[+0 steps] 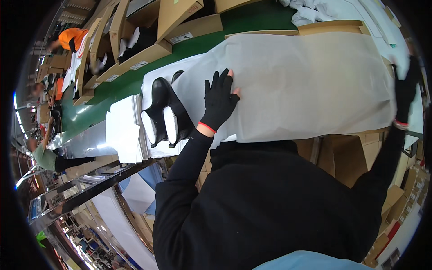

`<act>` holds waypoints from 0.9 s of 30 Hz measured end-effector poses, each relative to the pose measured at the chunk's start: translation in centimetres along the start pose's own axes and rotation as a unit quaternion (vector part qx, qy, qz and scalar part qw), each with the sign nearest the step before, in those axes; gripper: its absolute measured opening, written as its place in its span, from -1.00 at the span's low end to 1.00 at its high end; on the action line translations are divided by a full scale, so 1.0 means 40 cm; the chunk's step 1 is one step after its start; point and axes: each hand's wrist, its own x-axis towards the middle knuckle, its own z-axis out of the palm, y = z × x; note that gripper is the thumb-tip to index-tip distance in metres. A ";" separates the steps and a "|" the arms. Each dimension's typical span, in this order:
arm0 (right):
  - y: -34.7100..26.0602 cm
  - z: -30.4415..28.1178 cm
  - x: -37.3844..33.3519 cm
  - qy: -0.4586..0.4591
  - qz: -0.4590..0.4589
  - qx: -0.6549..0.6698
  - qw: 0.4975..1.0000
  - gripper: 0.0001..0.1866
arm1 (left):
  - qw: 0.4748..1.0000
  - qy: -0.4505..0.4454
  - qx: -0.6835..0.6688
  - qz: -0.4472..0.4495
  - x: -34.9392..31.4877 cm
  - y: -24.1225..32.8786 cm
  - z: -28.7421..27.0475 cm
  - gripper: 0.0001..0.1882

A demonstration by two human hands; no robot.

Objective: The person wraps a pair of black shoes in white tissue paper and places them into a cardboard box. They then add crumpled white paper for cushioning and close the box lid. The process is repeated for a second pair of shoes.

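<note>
A wide sheet of thin whitish paper (310, 85) is spread over the worktable, covering most of an open cardboard box (333, 28) whose flaps show along its far side. My left hand (220, 99), in a black glove with some bare fingertips, rests spread on the left part of the sheet. At the sheet's right end is my right hand (406, 90), also black-gloved and smeared by motion; its fingers cannot be made out. A pair of black ankle boots (166, 110) with white pieces against them lies left of my left hand, partly under the sheet's edge.
White paper stacks (123, 128) lie left of the boots. Open cardboard boxes (148, 54) with dark footwear line the green conveyor (96, 108). Crumpled white paper (308, 11) lies at the far side. Cardboard cartons (344, 157) stand below the table edge. Several people work at the left.
</note>
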 end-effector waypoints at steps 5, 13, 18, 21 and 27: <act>-0.153 0.193 -0.277 -0.337 -0.094 0.043 0.936 -0.20 | 0.997 0.021 -0.062 -0.041 0.014 -0.017 0.038 -0.32; -0.143 0.247 -0.280 -0.444 -0.056 0.021 0.894 -0.23 | 0.971 0.054 -0.194 -0.126 0.013 0.014 0.024 -0.40; -0.457 0.189 -0.104 -0.472 -0.177 0.241 0.829 0.16 | 0.989 0.105 -0.104 -0.021 0.048 0.005 0.053 -0.42; -0.551 0.348 -0.174 -0.483 -0.227 0.215 0.818 0.35 | 0.990 0.089 -0.104 -0.016 0.091 0.008 0.057 -0.28; -0.645 0.545 -0.254 -0.544 -0.214 0.143 0.799 0.34 | 0.979 -0.014 -0.184 -0.087 0.057 0.026 0.027 -0.15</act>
